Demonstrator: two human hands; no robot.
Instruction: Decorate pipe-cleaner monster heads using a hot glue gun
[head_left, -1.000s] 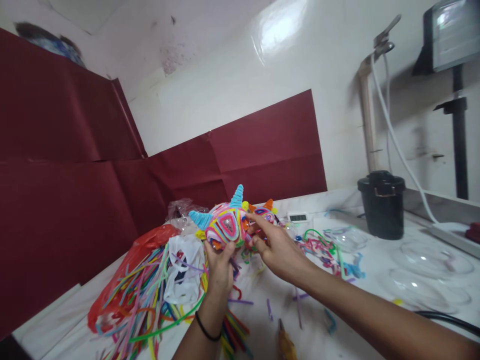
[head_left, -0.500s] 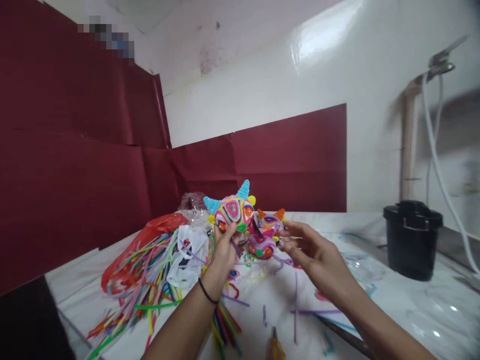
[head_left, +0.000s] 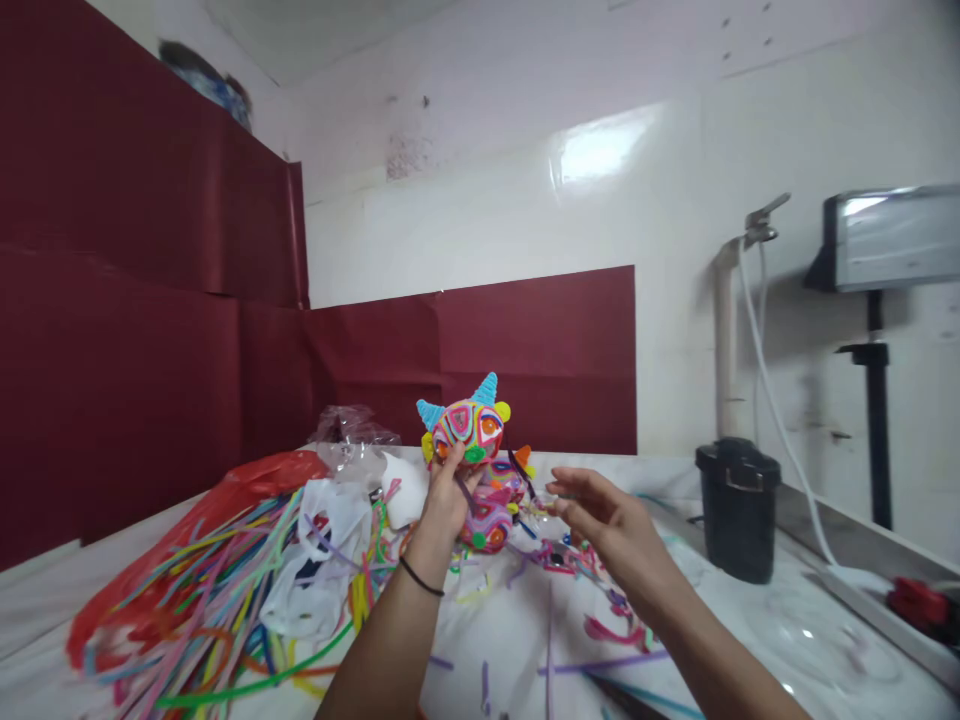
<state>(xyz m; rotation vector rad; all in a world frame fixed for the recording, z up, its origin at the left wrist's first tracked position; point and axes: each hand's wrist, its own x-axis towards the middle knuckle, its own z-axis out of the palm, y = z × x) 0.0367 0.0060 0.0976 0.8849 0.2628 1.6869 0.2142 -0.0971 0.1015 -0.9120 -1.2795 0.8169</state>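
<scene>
Left hand (head_left: 448, 500): wrapped round the horned toy (head_left: 474, 424), over the tabletop (head_left: 517, 620), towards its far edge
Right hand (head_left: 611, 518): half open, seemingly empty, off the toy since a second ago
Hold: now one-handed, I judge

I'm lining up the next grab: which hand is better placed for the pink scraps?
Probably the right hand: it looks empty and is near the pink scraps, while the left hand holds the horned toy.
</scene>
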